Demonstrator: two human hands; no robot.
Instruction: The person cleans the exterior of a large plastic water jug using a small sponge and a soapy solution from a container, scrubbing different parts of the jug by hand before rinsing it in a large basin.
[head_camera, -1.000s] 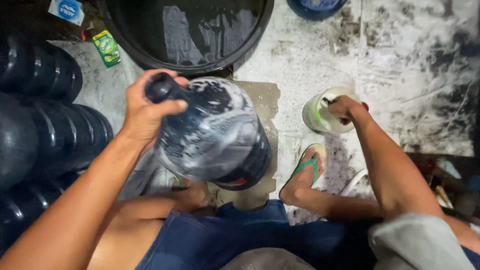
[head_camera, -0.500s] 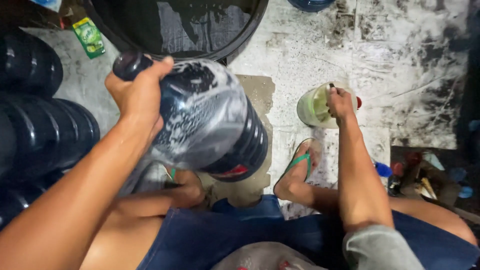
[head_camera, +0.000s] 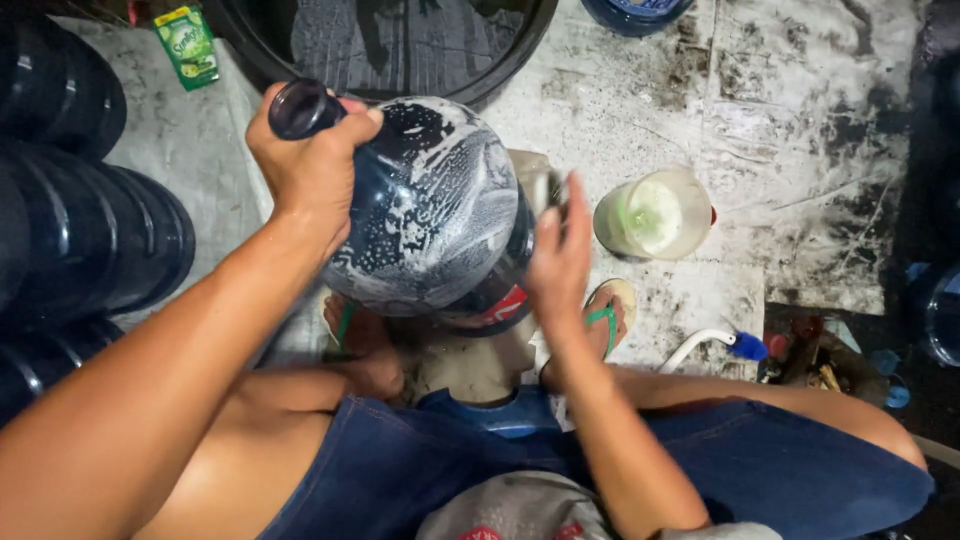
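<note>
Here, left hand (head_camera: 310, 165) grips soapy jug (head_camera: 430, 210) neck.

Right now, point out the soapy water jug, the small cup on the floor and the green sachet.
Soapy water jug (head_camera: 440, 210): head view, on its foam-streaked shoulder.
Small cup (head_camera: 655, 215): head view, on the pale liquid inside its mouth.
Green sachet (head_camera: 187, 42): head view, on the middle of its printed face.

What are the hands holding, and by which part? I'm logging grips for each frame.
The left hand grips the soapy blue water jug around its neck. The right hand lies open against the jug's side; whether it holds anything cannot be told.
</note>
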